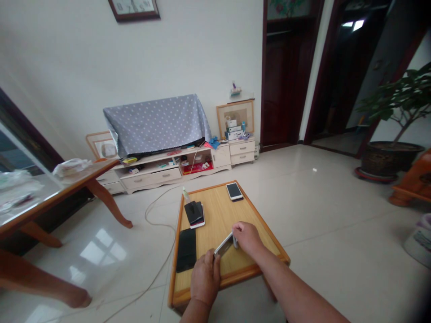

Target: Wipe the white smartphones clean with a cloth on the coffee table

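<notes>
- In the head view, the smartphone (225, 246) slanted between both hands, low over the near part of the wooden counter (215, 202); whether its lower edge touched the wood could not be told.
- The left hand (205, 274) was curled closed about the phone's near left end.
- The right hand (248, 237) had its fingertips drawn together in a pinch at the phone's other end; a pale piece (235, 242) showed below them, too small to identify.
- The step in hand seemed to be fine work at that right end. Done well, it called for the left hand to act as a steady clamp on the side edges, while the right used light fingertip pressure.
- A smooth slab could easily have twisted under a one-sided push, so matched force at both ends looked wise; keeping it low would have made any slip a short drop.
- The near rim (239, 277) ran close by the hands, so a pull toward the body risked carrying the phone past the wood.
- To the left, a black tablet-like slab (186, 250) lay just beside the left hand, leaving little room there.
- Farther off stood a black device (193, 212) on a white-edged phone (201, 223), near a small bottle (186, 195).
- The freest path ran forward, between that stack and the white smartphone (235, 191) by the far right corner.
</notes>
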`<state>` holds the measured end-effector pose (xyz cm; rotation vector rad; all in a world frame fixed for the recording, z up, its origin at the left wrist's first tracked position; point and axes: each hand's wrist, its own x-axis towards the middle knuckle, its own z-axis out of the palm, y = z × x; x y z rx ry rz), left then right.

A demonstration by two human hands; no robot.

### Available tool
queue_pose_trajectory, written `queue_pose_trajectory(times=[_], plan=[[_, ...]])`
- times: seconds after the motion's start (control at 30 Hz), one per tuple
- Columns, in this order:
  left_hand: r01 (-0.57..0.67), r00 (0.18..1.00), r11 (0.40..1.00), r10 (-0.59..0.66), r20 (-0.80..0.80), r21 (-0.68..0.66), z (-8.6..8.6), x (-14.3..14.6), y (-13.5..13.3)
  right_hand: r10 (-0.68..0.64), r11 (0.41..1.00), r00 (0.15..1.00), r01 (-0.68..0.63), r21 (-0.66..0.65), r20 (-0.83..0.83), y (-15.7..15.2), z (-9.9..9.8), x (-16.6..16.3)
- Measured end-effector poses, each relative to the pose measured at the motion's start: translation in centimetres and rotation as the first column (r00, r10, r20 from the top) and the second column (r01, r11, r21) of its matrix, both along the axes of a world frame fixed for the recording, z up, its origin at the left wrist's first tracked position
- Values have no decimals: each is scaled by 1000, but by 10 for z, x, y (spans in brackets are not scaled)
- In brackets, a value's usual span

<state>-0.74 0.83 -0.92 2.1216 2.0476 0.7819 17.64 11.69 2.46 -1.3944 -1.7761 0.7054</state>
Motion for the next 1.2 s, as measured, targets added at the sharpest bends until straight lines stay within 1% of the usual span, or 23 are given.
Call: queue_pose_trajectory(times=[0.07,0.1,0.27,0.33,0.4,0.57,0.63,0.7,0.83,0.9,0.97,1.1,1.17,1.2], plan=[[-8,1000,1000,8,-6,10,-1,0,0,-12,1000,1000,12,7,8,4,0,4],[-10,1000,1000,11,-10,11,-1,0,0,-4,1000,1000,4,15,13,0,0,1],[11,1000,1000,-11,-5,3,-1,-1,0,128,990,991,-130,59,40,-45,2,-41],[20,1000,1000,-20,10,3,-1,-1,0,152,986,987,-155,64,45,-56,3,-51],[22,999,1000,-22,25,-4,0,-1,0,142,988,989,-144,60,45,-52,3,-48],[-4,999,1000,4,39,-17,0,0,0,24,999,999,-25,30,41,-6,2,-7],[-16,999,1000,16,42,-13,0,0,0,-2,1000,999,1,29,42,3,1,1],[-20,999,1000,20,40,-8,0,0,0,9,999,999,-11,40,47,-3,1,-3],[-1,1000,1000,2,24,-10,0,0,1,119,990,991,-123,65,54,-35,1,-32],[6,1000,1000,-6,18,-14,0,0,1,144,987,988,-147,65,47,-42,2,-39],[1,1000,1000,-1,8,-17,0,0,1,120,991,992,-122,60,33,-36,2,-35],[-24,1000,999,24,2,-25,-1,-1,0,0,999,1000,0,48,-1,-8,0,-11],[-23,1000,1000,23,10,-15,0,0,0,-28,998,999,29,47,-21,-3,0,-6],[-20,1000,1000,20,13,-10,0,0,0,-23,999,999,24,48,-32,-5,0,-7]])
